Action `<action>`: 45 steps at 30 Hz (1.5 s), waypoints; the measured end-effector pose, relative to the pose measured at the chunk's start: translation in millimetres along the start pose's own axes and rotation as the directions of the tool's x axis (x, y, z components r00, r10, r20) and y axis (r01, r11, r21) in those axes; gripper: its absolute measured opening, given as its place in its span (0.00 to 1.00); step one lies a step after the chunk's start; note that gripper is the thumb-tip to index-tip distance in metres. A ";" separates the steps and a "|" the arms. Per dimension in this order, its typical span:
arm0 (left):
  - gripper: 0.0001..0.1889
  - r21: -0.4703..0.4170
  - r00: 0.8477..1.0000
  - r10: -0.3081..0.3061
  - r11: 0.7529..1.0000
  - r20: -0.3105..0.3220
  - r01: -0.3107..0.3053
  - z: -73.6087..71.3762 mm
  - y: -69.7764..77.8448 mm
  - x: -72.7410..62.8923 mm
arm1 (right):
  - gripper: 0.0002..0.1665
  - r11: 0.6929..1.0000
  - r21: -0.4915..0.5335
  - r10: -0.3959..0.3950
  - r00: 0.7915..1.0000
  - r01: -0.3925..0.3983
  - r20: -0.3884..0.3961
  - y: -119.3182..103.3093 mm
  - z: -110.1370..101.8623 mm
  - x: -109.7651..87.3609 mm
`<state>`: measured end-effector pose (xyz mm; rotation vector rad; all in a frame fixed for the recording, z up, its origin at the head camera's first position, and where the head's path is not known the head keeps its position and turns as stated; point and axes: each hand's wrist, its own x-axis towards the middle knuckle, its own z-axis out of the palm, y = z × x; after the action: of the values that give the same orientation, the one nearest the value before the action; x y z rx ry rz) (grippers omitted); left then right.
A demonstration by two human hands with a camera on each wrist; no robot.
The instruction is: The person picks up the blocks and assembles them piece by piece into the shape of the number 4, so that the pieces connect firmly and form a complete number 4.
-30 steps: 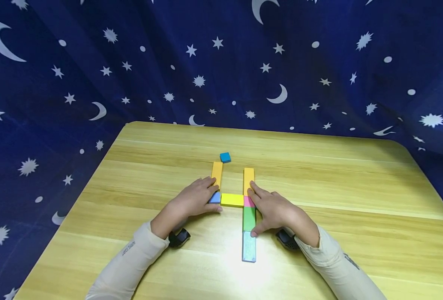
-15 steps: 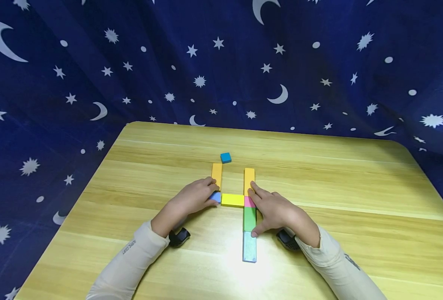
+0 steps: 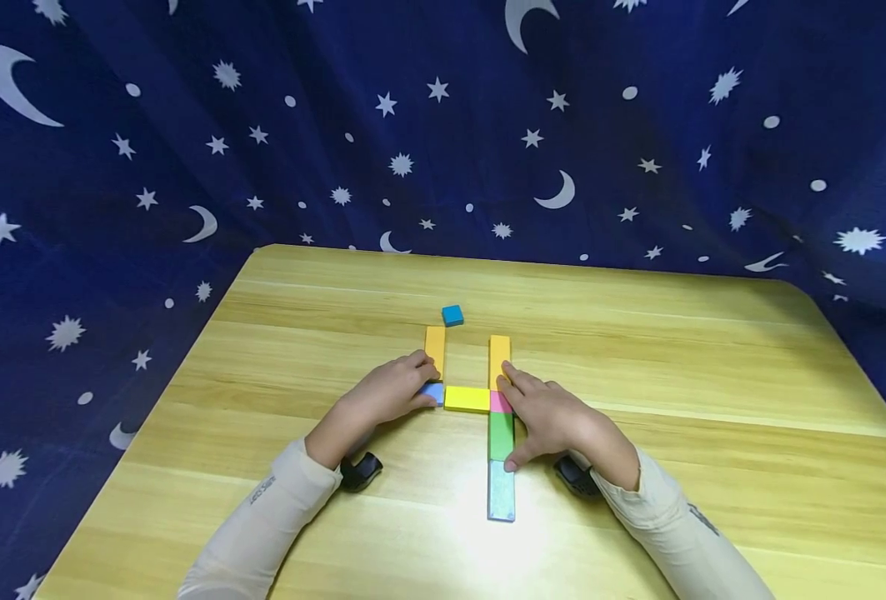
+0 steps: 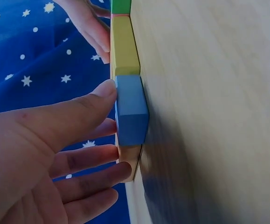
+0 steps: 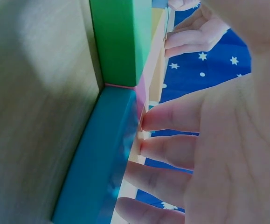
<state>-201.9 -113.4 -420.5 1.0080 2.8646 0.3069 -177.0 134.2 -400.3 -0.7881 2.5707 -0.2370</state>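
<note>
My left hand point(image 3: 390, 392) lies over a small blue block point(image 3: 433, 392) and the near end of the left orange block point(image 3: 435, 348). In the left wrist view the thumb touches the blue block point(image 4: 132, 105), and fairly straight fingertips meet the orange block point(image 4: 130, 161). A yellow block point(image 3: 467, 399) joins this side to a pink block point(image 3: 498, 402). My right hand point(image 3: 557, 422) spreads its fingers along the right column: fingertips at the right orange block point(image 3: 498, 357) and pink block, thumb where a green block point(image 3: 501, 437) meets a light blue block point(image 3: 501, 492).
A small separate blue block point(image 3: 453, 315) lies beyond the left orange block on the wooden table point(image 3: 638, 333). Behind the table hangs a dark blue curtain point(image 3: 473, 117) with moons and stars. Black straps point(image 3: 360, 471) with wrist cameras sit at the sleeve cuffs.
My left thumb has drawn in against the near side of the blue block; a second ago it stretched out toward the yellow block. The right hand has stayed in place.
</note>
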 end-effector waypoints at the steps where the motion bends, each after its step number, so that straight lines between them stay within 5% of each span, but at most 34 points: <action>1: 0.19 0.002 1.000 -0.001 1.000 0.001 0.001 0.0 -0.3 0.0 | 0.68 1.000 0.002 -0.002 1.000 0.002 0.000 0.0 -0.1 0.1; 25: 0.18 -0.020 0.999 0.022 1.000 -0.028 -0.023 0.9 -5.8 0.6 | 0.64 1.000 -0.014 0.006 0.999 -0.007 -0.033 -2.2 -10.4 -5.9; 31: 0.18 -0.007 0.999 0.028 1.000 -0.016 -0.028 2.0 -5.8 1.9 | 0.56 1.000 0.011 -0.011 0.991 0.013 -0.131 2.8 -25.9 -3.9; 36: 0.18 0.002 0.999 0.029 1.000 -0.014 -0.029 1.2 -5.6 2.6 | 0.47 0.999 0.000 -0.034 0.967 0.035 -0.254 9.1 -67.5 17.8; 45: 0.17 0.033 1.000 0.021 0.999 -0.018 -0.021 1.7 -1.4 -2.4 | 0.32 0.998 -0.036 -0.059 0.967 0.052 -0.248 -3.4 -102.0 86.3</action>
<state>-200.6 -115.6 -422.4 1.0469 2.8859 0.2734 -286.0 85.9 -339.7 -0.8920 2.7940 -0.3359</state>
